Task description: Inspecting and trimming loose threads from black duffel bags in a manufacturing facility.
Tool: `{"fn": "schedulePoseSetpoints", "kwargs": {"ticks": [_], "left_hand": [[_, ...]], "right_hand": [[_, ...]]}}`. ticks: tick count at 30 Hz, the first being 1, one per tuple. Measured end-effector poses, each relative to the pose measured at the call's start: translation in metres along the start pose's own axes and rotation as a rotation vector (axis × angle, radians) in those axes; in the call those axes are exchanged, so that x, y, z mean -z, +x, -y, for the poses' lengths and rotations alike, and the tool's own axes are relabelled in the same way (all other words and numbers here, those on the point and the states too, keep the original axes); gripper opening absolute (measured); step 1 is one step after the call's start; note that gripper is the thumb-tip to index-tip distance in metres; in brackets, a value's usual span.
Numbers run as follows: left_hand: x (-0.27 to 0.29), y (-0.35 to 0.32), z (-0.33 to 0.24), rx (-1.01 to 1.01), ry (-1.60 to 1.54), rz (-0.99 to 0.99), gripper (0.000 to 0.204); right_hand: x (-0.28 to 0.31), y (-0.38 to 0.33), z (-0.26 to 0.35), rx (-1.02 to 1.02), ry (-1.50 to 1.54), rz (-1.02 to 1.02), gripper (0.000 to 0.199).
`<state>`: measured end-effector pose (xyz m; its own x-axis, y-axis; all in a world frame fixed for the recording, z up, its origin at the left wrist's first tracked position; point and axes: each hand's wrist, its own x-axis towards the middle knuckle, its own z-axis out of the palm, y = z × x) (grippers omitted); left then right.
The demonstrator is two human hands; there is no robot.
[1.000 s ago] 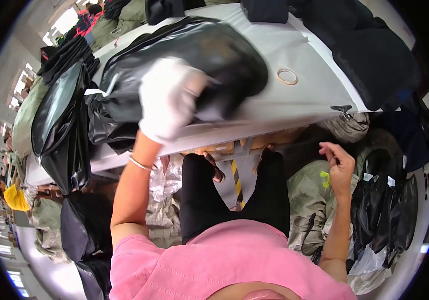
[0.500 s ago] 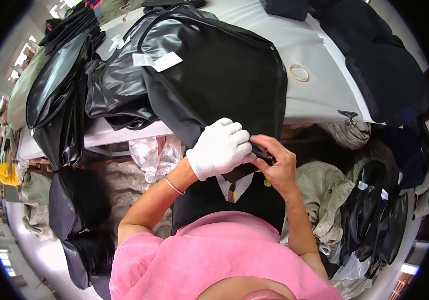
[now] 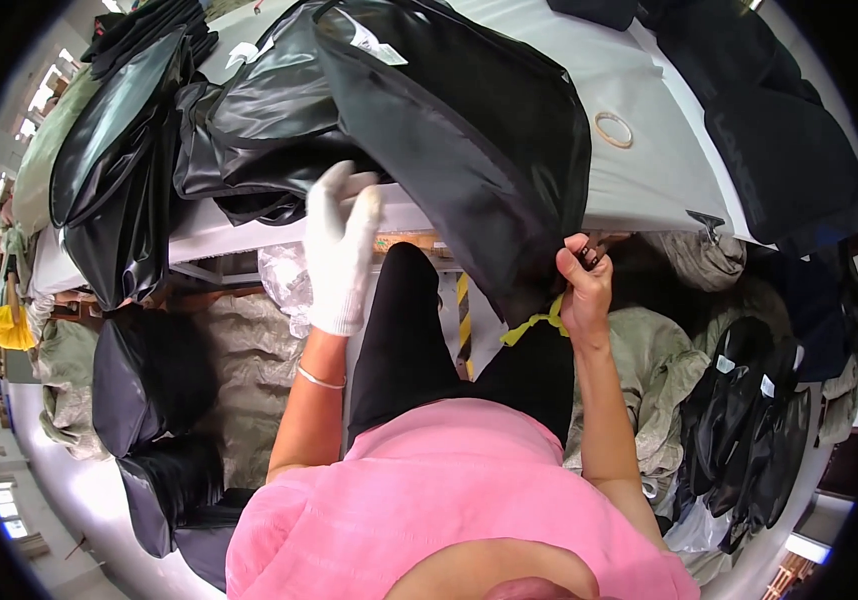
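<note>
Since the last frame: white-gloved left hand (image 3: 342,255) split from bare right hand (image 3: 586,292), now off to the left; right hand a bit up and right, black glossy cover (image 3: 459,130) pulled into a long slant between them.

Left to right: person in a yellow top (image 3: 11,326) far off at the rim. Second black glossy cover (image 3: 124,160) drapes over the table's front edge, folded black pieces (image 3: 139,40) behind it. Below, boxy black bags (image 3: 154,375) by the person's side. Left hand: fingers spread apart, nothing in them, in front of the table edge near the cover's bunched folds. Clear plastic (image 3: 284,278) hangs low beside its wrist. Main cover: bulk on the white table (image 3: 649,180), white labels (image 3: 374,42) up top, front corner hanging over the edge above the lap. Right hand: thumb and fingers curled at that corner, yellow strip (image 3: 529,328) beside; fingers hide the contact, can't tell if it's clamped. Tape ring (image 3: 613,130), black clip (image 3: 705,222), then stacked black pieces (image 3: 789,150) at far right
</note>
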<state>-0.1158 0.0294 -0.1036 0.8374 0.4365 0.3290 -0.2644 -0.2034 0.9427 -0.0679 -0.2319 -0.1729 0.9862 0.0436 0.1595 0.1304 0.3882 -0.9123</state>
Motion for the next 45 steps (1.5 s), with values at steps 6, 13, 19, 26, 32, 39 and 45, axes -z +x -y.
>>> {"fn": "schedulePoseSetpoints", "kwargs": {"ticks": [6, 13, 19, 26, 32, 39, 45], "left_hand": [[-0.024, 0.027, 0.004, 0.408, -0.831, 0.129, 0.04], [-0.007, -0.003, 0.086, 0.248, -0.39, 0.097, 0.015], [0.015, -0.086, 0.154, 0.304, 0.009, 0.192, 0.013], [0.028, -0.102, 0.194, 0.221, -0.074, 0.199, 0.016], [0.048, -0.103, 0.222, 0.232, -0.009, 0.211, 0.015], [0.059, -0.055, 0.08, 0.266, 0.937, 1.036, 0.027], [0.01, 0.012, -0.084, -0.198, 0.246, 0.765, 0.024]], "right_hand": [[0.008, -0.005, -0.016, -0.042, -0.153, 0.204, 0.008], [0.023, -0.019, -0.035, -0.232, -0.263, 0.336, 0.009], [0.04, 0.013, 0.011, -0.095, -0.24, 0.084, 0.034], [0.012, 0.093, 0.041, 0.445, -0.494, -0.019, 0.029], [-0.015, 0.14, 0.028, 0.522, -0.894, -0.048, 0.033], [-0.018, 0.102, -0.012, 0.553, -0.899, -0.172, 0.014], [-0.024, 0.073, -0.016, 0.587, -0.722, -0.143, 0.02]]}}
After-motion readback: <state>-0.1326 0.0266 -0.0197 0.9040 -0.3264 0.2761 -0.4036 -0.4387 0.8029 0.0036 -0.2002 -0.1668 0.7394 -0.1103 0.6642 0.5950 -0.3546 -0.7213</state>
